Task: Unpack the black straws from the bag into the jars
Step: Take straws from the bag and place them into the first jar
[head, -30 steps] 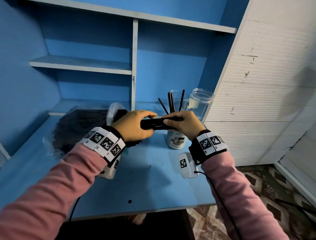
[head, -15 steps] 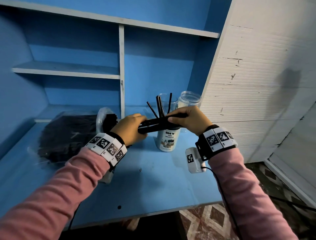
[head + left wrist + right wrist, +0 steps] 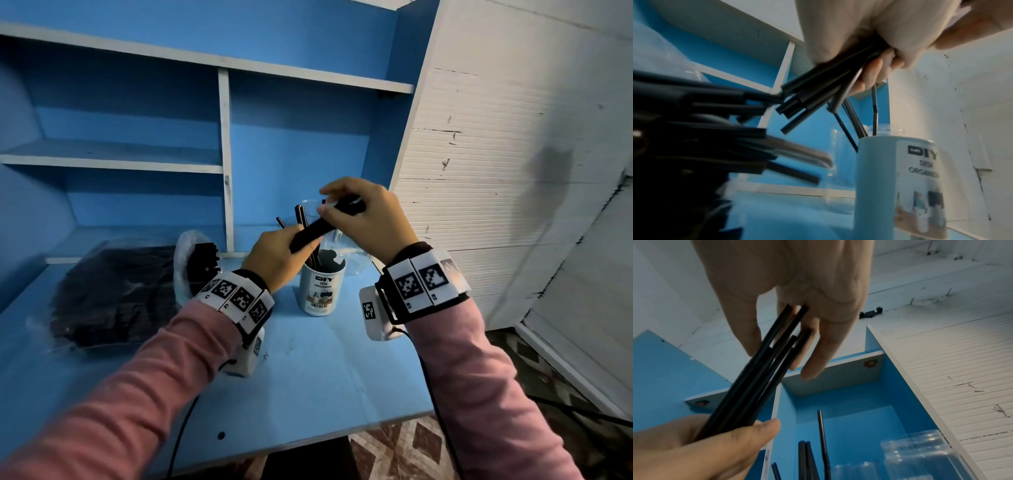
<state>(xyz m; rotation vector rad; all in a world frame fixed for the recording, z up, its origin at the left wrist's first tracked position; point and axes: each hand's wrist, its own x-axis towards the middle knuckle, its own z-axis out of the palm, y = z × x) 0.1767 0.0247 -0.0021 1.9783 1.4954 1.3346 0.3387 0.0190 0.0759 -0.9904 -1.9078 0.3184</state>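
Note:
A bundle of black straws (image 3: 317, 229) slants up to the right, just above the white jar (image 3: 320, 289) labelled DIY Desk Organizer. My left hand (image 3: 291, 245) grips the bundle's lower end, seen close in the left wrist view (image 3: 826, 84). My right hand (image 3: 337, 207) curls round the upper end, index finger lifted; in the right wrist view the straws (image 3: 760, 378) run between its thumb and fingers. A few straws (image 3: 301, 222) stand in the white jar. The clear bag (image 3: 113, 294) full of black straws lies at the left, mouth towards the jar.
Clear plastic jars (image 3: 346, 240) stand behind the white jar, partly hidden by my hands. Blue shelves (image 3: 113, 154) with a white divider rise at the back. A white ribbed wall (image 3: 479, 171) borders the right. The desk's front edge (image 3: 308, 442) drops to a patterned floor.
The bundle has swung from nearly level to a steep slant. My right hand rose with its end and my left hand moved right, over the white jar.

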